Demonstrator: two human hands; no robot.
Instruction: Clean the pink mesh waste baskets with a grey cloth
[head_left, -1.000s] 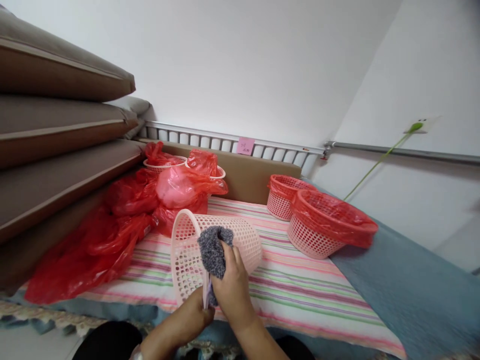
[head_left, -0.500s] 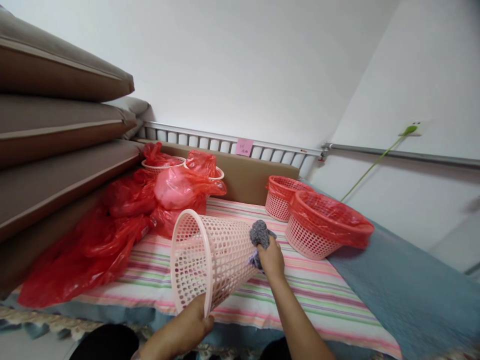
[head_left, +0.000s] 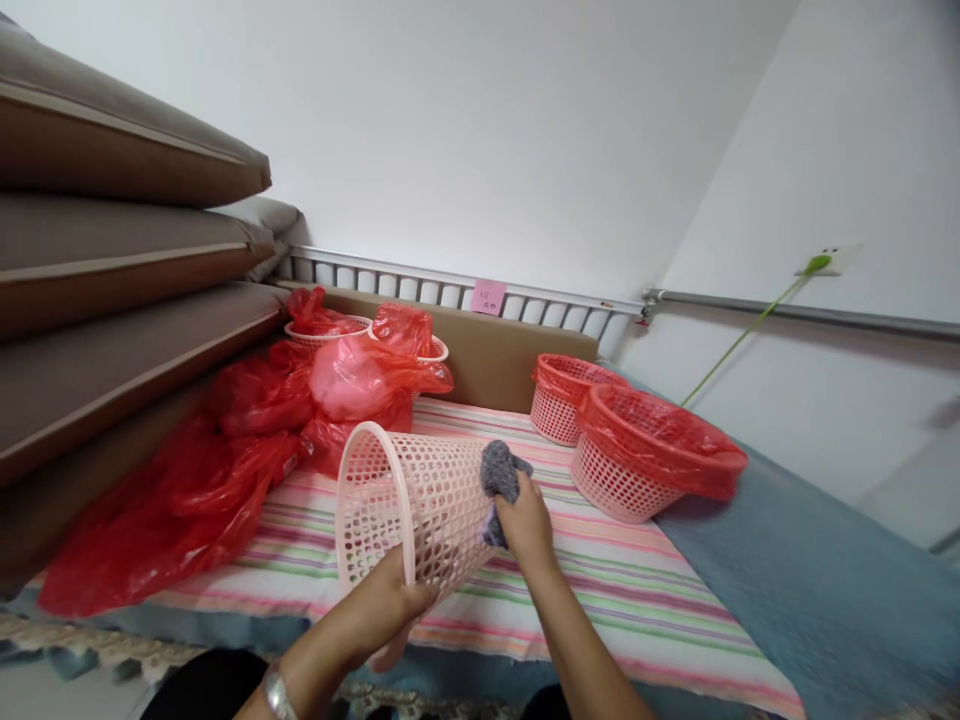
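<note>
A pale pink perforated plastic basket (head_left: 442, 490) lies tilted on its side above the striped cloth (head_left: 630, 580), its round mouth facing left. My left hand (head_left: 390, 600) grips the near rim, with the fingers inside the mouth and the thumb outside. In my right hand (head_left: 525, 520) is a bunched grey cloth (head_left: 501, 472), pressed against the basket's base end. Part of the cloth is hidden behind the fingers.
Red-lined baskets (head_left: 630, 460) stand at the right. Red plastic bags (head_left: 187, 490) and more baskets (head_left: 439, 348) crowd the left. Brown cushions (head_left: 135, 250) are stacked far left. A radiator (head_left: 360, 275) runs behind a brown board (head_left: 487, 355).
My left hand has reached further into the basket's mouth along the rim. The basket has shifted slightly left, and my right hand with the grey cloth has moved left too.
</note>
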